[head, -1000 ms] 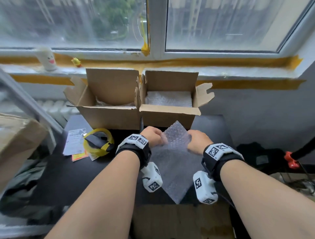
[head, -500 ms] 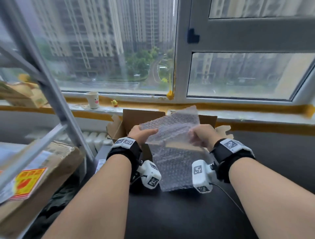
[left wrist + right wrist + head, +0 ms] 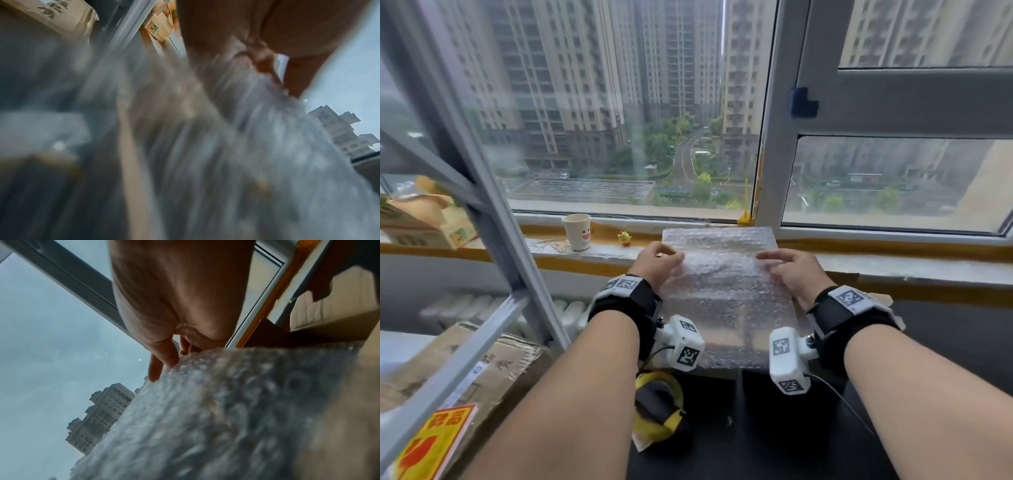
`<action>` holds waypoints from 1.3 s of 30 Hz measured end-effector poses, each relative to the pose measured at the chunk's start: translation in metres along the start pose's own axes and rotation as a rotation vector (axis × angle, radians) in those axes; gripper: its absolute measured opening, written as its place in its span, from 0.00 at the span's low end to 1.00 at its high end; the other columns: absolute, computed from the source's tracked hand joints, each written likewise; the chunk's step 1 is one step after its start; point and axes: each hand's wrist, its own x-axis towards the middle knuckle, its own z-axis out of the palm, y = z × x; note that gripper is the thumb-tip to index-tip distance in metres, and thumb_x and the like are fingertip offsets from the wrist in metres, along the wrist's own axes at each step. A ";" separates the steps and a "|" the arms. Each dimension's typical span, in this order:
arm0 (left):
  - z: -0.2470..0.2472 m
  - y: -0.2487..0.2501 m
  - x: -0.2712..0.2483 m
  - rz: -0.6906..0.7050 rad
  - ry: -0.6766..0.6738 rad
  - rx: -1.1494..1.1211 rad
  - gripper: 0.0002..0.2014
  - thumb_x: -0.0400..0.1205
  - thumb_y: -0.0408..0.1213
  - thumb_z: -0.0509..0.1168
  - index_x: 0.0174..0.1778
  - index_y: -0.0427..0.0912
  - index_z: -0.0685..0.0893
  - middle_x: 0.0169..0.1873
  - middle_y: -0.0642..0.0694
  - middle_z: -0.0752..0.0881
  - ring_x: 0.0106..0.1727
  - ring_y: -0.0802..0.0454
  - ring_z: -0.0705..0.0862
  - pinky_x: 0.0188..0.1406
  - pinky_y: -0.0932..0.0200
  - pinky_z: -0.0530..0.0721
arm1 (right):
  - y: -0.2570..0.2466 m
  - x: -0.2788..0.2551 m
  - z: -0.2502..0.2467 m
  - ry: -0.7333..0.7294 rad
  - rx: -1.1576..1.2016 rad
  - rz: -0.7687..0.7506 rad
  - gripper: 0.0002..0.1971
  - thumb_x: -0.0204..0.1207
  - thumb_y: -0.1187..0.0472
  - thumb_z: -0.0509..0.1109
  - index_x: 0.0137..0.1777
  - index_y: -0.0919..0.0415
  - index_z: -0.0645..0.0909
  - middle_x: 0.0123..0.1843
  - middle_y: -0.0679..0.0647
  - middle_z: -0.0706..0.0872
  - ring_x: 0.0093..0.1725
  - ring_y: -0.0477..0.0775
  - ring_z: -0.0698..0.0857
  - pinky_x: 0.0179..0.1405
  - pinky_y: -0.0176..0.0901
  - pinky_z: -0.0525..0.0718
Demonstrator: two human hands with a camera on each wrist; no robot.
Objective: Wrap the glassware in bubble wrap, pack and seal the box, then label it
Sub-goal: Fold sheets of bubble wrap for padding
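Note:
Both hands hold a clear sheet of bubble wrap (image 3: 722, 294) up at chest height in front of the window. My left hand (image 3: 659, 258) pinches its left edge near the top and my right hand (image 3: 787, 267) pinches the right edge. The sheet hangs down between my wrists and hides the cardboard boxes behind it; only a flap (image 3: 878, 298) shows at the right. In the left wrist view the bubble wrap (image 3: 246, 162) is a blur under the hand (image 3: 257, 56). The right wrist view shows the bubble wrap (image 3: 226, 418) under my fingers (image 3: 162, 360). No glassware is in view.
A yellow tape dispenser (image 3: 657, 404) lies on the black table (image 3: 945, 329) below my left wrist. A paper cup (image 3: 577, 231) and a small yellow toy (image 3: 624, 237) stand on the windowsill. A metal shelf frame (image 3: 482, 205) and a cardboard box (image 3: 482, 363) are at the left.
Both hands have lifted the bubble wrap off the table and spread it flat in front of the window. My head has tilted up, so the boxes have dropped out of sight.

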 end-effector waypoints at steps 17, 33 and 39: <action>-0.056 -0.030 0.069 -0.070 -0.275 0.174 0.35 0.60 0.38 0.85 0.64 0.44 0.84 0.56 0.44 0.87 0.59 0.45 0.83 0.66 0.49 0.78 | -0.004 0.037 0.053 0.084 -0.165 0.102 0.11 0.69 0.60 0.82 0.49 0.63 0.87 0.47 0.54 0.88 0.47 0.54 0.85 0.46 0.43 0.81; -0.039 -0.024 0.104 -0.201 -0.238 -0.187 0.27 0.65 0.39 0.79 0.56 0.37 0.77 0.57 0.36 0.82 0.55 0.39 0.83 0.54 0.44 0.80 | -0.014 0.055 0.064 -0.053 0.188 0.271 0.14 0.76 0.68 0.73 0.61 0.67 0.81 0.43 0.59 0.90 0.36 0.51 0.89 0.29 0.41 0.85; -0.041 -0.023 0.100 -0.071 -0.209 -0.173 0.40 0.80 0.23 0.68 0.82 0.59 0.61 0.83 0.45 0.58 0.77 0.41 0.69 0.72 0.41 0.73 | -0.011 0.063 0.060 0.005 0.086 0.076 0.40 0.75 0.79 0.68 0.82 0.47 0.65 0.57 0.51 0.82 0.46 0.52 0.84 0.47 0.49 0.86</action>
